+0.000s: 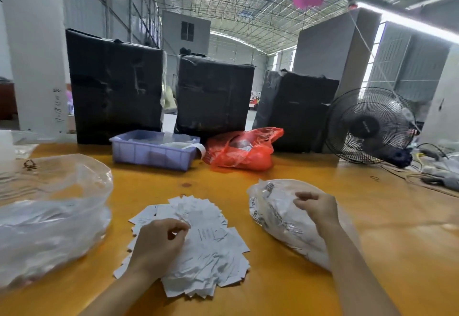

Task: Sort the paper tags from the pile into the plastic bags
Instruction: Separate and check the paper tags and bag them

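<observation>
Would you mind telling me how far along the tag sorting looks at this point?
Partly done, it seems. The clear bag on the right already holds many tags, and the larger clear bag on the left has contents too. In hand: the left hand picks at the pile of tags, while the right hand rests on the right bag. Left: a sizeable pile remains spread on the table.

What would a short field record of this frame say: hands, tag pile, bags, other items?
left hand: over the tag pile, fingers curled; a pinched tag cannot be confirmed
right hand: fingers curled on the right clear bag, which holds tags
left clear bag: on the table, untouched
behind: purple bin, red bag, fan
</observation>
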The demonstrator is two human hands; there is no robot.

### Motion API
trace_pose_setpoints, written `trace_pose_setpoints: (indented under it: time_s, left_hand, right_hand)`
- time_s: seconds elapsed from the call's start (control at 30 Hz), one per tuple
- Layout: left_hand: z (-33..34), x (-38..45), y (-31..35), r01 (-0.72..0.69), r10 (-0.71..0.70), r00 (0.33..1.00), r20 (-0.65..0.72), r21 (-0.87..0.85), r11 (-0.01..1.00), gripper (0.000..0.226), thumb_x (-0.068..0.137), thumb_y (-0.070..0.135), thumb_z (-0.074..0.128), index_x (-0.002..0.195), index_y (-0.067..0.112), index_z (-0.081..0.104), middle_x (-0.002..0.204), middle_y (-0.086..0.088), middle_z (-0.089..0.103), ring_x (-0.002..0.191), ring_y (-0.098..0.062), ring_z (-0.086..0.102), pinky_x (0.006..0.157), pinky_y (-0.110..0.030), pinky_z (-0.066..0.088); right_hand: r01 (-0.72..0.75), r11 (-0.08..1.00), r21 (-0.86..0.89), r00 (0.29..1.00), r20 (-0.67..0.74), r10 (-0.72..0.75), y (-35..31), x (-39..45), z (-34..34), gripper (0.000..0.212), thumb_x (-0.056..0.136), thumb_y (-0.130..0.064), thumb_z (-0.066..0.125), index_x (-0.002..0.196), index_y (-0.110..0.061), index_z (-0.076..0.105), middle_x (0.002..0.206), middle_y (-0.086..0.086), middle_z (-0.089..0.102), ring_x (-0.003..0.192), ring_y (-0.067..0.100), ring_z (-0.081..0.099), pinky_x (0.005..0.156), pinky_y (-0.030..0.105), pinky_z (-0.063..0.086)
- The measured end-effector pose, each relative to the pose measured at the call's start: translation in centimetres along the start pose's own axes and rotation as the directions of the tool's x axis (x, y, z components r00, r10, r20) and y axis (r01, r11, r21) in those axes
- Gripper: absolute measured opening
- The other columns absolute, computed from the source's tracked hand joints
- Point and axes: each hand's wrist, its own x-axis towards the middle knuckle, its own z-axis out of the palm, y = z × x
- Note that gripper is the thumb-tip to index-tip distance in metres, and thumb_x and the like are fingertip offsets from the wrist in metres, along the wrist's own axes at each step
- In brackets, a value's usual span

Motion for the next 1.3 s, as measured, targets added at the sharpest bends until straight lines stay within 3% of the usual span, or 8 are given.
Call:
trace_pose_setpoints:
  time_s: [0.2,0.37,0.43,0.6,0.7,0.83,1.1,1.3]
  left_hand:
    - [0.2,-0.2,0.1,0.048,-0.052,0.998,-0.023,-0.139,0.989,0.028,0.081,0.006,0.070,0.067,0.030,0.069,0.068,0.019,0.067,0.065,0.000,0.065,0.058,-0.006,0.046]
    - [0.4,-0.1,0.2,0.131,-0.137,0.991,0.006,-0.343,0.930,0.018,0.081,0.007,0.071,0.072,0.023,0.072,0.070,0.006,0.073,0.062,-0.008,0.068,0.058,-0.019,0.053]
    - [0.3,-0.1,0.6,0.178,-0.165,0.984,0.070,-0.461,0.869,0.008,0.083,0.024,0.070,0.079,0.017,0.073,0.075,0.003,0.075,0.071,-0.017,0.070,0.060,-0.023,0.054]
    - [-0.4,0.3,1.6,0.438,-0.166,0.894,0.416,-0.736,0.516,0.085,0.050,0.078,0.066,0.102,0.011,0.070,0.098,-0.008,0.074,0.088,-0.022,0.071,0.072,-0.030,0.052]
    - [-0.6,0.3,1.6,0.405,-0.123,0.909,0.397,-0.780,0.478,0.062,0.055,0.062,0.076,0.098,0.016,0.075,0.103,-0.006,0.073,0.094,-0.021,0.070,0.069,-0.026,0.054]
    - [-0.2,0.2,1.1,0.406,-0.270,0.909,0.318,-0.826,0.391,0.033,0.063,0.026,0.073,0.091,0.008,0.073,0.092,-0.013,0.074,0.083,-0.025,0.072,0.060,-0.021,0.055]
    - [-0.5,0.4,0.9,0.387,-0.452,0.866,0.214,-0.860,0.333,0.015,0.075,0.015,0.074,0.088,0.007,0.072,0.083,-0.008,0.075,0.067,-0.019,0.072,0.051,-0.019,0.053]
    - [-0.5,0.4,0.6,0.360,-0.454,0.870,0.191,-0.876,0.321,0.009,0.081,0.010,0.069,0.083,0.002,0.071,0.078,-0.009,0.075,0.058,-0.012,0.068,0.052,-0.018,0.054]
  right_hand:
    - [-0.004,0.904,0.428,1.000,-0.009,0.008,-3.4,-0.6,-1.0,0.022,0.078,0.010,0.068,0.099,0.004,0.063,0.077,0.012,0.065,0.055,0.010,0.065,0.047,0.011,0.045]
    - [-0.026,0.819,0.573,0.975,0.195,-0.106,-8.0,-3.8,0.1,0.028,0.072,0.001,0.075,0.097,-0.005,0.064,0.083,0.013,0.071,0.069,0.018,0.070,0.060,0.021,0.053]
    - [-0.070,0.798,0.599,0.915,0.356,-0.188,-9.7,-5.7,1.4,0.034,0.068,-0.004,0.077,0.099,-0.005,0.063,0.081,0.009,0.073,0.071,0.018,0.071,0.061,0.021,0.055]
    - [-0.176,0.843,0.509,0.722,0.648,-0.241,-10.7,-10.4,7.0,0.032,0.068,0.001,0.075,0.097,-0.005,0.063,0.075,0.007,0.070,0.071,0.021,0.070,0.069,0.026,0.054]
    - [-0.189,0.864,0.466,0.698,0.683,-0.216,-9.9,-12.2,9.6,0.025,0.073,0.012,0.070,0.093,-0.002,0.063,0.070,0.006,0.064,0.064,0.018,0.064,0.066,0.026,0.054]
    - [-0.149,0.872,0.467,0.726,0.650,-0.224,-9.1,-13.0,10.9,0.023,0.070,0.012,0.073,0.088,0.000,0.064,0.068,0.007,0.061,0.062,0.017,0.062,0.066,0.028,0.055]
    - [-0.078,0.917,0.390,0.726,0.653,-0.216,-8.8,-12.9,11.0,0.021,0.071,0.007,0.075,0.087,-0.001,0.065,0.067,0.009,0.063,0.058,0.015,0.064,0.057,0.021,0.053]
    - [-0.005,0.917,0.399,0.820,0.527,-0.225,-10.3,-10.2,7.7,0.022,0.072,0.010,0.071,0.090,0.000,0.065,0.072,0.011,0.063,0.063,0.019,0.062,0.059,0.020,0.056]
